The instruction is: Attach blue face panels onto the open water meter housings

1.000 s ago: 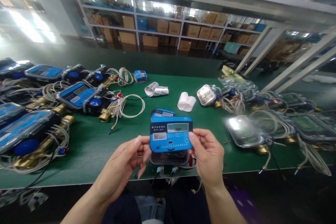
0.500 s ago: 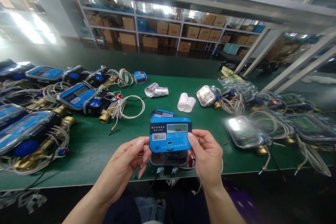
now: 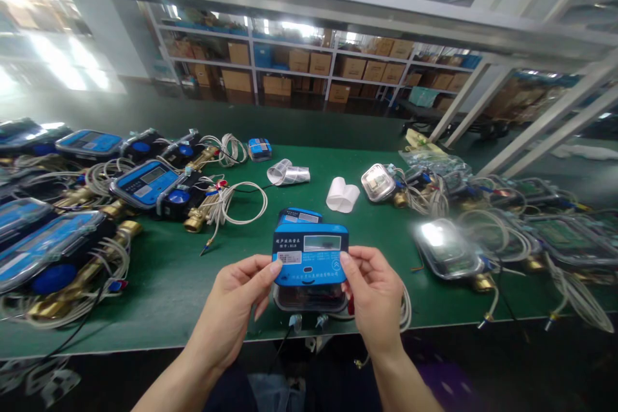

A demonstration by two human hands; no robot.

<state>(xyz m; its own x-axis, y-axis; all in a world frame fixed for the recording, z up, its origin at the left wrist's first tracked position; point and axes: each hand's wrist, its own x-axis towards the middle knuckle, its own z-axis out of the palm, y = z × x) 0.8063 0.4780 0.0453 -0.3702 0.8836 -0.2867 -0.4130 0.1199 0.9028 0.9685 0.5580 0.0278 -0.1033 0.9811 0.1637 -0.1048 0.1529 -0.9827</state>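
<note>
Head view: Slim blue panel [image 3: 309,255] held between two hands at the meter bench [image 3: 168,290]

The printed panel is held up at bench centre, above a clear-lidded case [image 3: 309,298] and hiding its upper part; whether the two touch cannot be told. The left hand [image 3: 236,293] pinches the lower left corner, thumb in front and fingers curled behind. The right hand [image 3: 376,296] grips the opposite end in much the same way, thumb flat on the face.

By its look, the panel should be light, thin and fairly stiff, its glossy face perhaps a little slippery. The display window [image 3: 322,243] seems the part most easily marked; the short edges appear the safest hold.

A second blue panel [image 3: 299,214] lies just behind. The case below has a dark interior, its contents unclear. At right, a clear-topped case [image 3: 545,241] shows a green circuit board through its cover, near a crumpled plastic bag [image 3: 439,159] whose contents are hard to make out. In the background, a rack [image 3: 252,55] bears cardboard boxes [image 3: 277,85] and a blue bin [image 3: 263,55], their insides out of sight.
</note>
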